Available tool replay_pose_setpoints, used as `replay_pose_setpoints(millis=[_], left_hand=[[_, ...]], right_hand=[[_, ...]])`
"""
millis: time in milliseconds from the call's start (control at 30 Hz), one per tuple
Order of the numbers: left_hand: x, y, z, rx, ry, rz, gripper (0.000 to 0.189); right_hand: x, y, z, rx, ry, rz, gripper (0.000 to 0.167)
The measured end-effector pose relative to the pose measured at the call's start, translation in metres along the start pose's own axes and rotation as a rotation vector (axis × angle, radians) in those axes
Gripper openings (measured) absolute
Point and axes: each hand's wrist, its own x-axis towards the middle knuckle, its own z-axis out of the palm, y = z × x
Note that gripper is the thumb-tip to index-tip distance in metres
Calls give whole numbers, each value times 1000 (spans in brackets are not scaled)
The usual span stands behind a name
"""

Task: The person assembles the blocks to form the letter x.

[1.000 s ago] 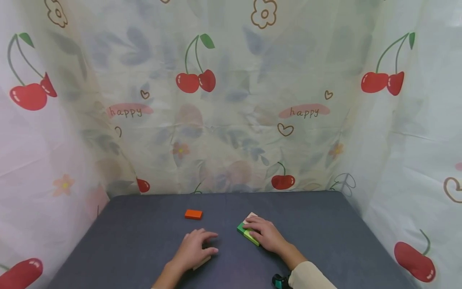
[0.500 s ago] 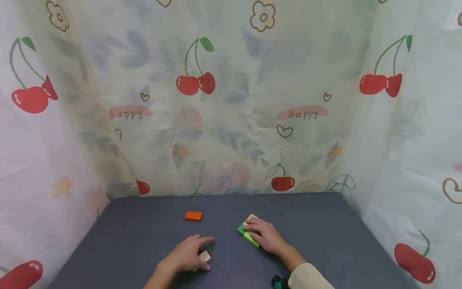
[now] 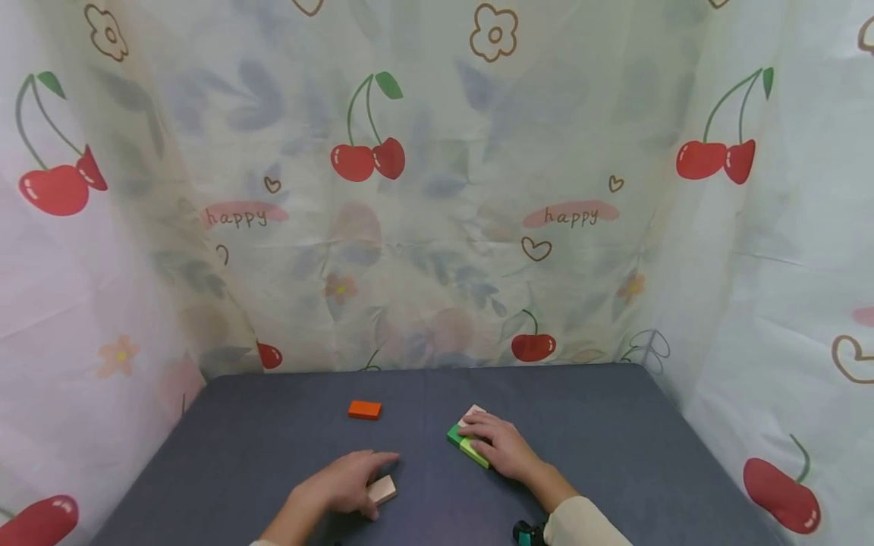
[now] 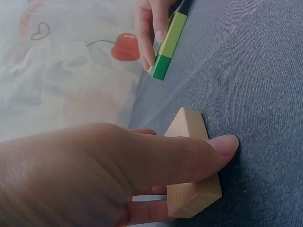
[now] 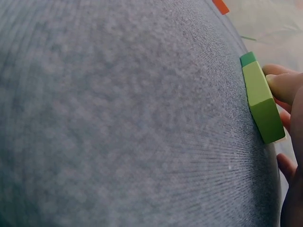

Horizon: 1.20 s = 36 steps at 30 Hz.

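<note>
Wood block [image 3: 384, 490], grey tabletop [image 3: 587, 417], cherry-print curtain [image 3: 437, 197]

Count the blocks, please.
5 visible: wooden block in left hand; orange block beyond it; dark green block, light green block, pale block at right hand. More may be hidden.

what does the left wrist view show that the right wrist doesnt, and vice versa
Left wrist only: the left hand gripping a plain wooden block, and a red cherry print on the curtain.
Right wrist only: the end face of the light green block and a clear corner of the orange block, at most a sliver in the left.
Both: the right hand, that block, the dark green block, grey tabletop and curtain.
</note>
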Motion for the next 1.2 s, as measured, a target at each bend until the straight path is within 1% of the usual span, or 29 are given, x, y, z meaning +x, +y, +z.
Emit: replay_pose_setpoints(millis=[67, 100, 133, 200, 233, 300, 367, 500, 667, 800, 967, 1033, 1067, 1100, 1133, 1200], left_hand=[[14, -24, 8, -13, -24, 20, 78], [20, -34, 12, -35, -28, 26, 76], [26, -44, 16, -57, -32, 27, 74], [38, -64, 22, -61, -53, 46, 71], [43, -71, 23, -64, -65, 53, 70], [49, -78, 24, -59, -79, 65, 68], [52, -82, 23, -55, -90, 72, 66], [56, -85, 19, -78, -104, 60, 60], [59, -86, 15, -50, -92, 55, 53], [64, -89, 13, -24, -90, 57, 52], [72, -96, 10, -13, -104, 37, 52], [71, -95, 6, -18, -100, 32, 51], [69, -92, 4, -20, -96, 26, 51], [64, -85, 0, 0, -90, 27, 51], [58, -75, -5, 1, -77, 24, 50], [40, -46, -16, 1, -49, 1, 48]], right_hand=[[0, 0, -1, -3, 1, -8, 29], [0, 0, -1, -4, 2, -11, 29], [0, 0, -1, -3, 0, -9, 29], [1, -1, -2, 5, -7, -2, 29], [0, -1, -2, 10, -12, 3, 28], [0, 0, -1, 14, -19, 11, 28], [0, 0, -1, 16, -25, 16, 28], [0, 1, 1, 12, -25, 15, 29], [1, 1, 0, 10, -30, 15, 29], [2, 0, -2, 14, -36, 17, 29], [2, -2, -3, 9, -38, 24, 29], [2, -2, -3, 4, -39, 28, 29], [2, -2, -3, 2, -38, 28, 28], [2, -2, -4, 1, -38, 27, 28], [2, -2, -4, 0, -38, 27, 28], [2, -2, -4, 1, -38, 26, 28]])
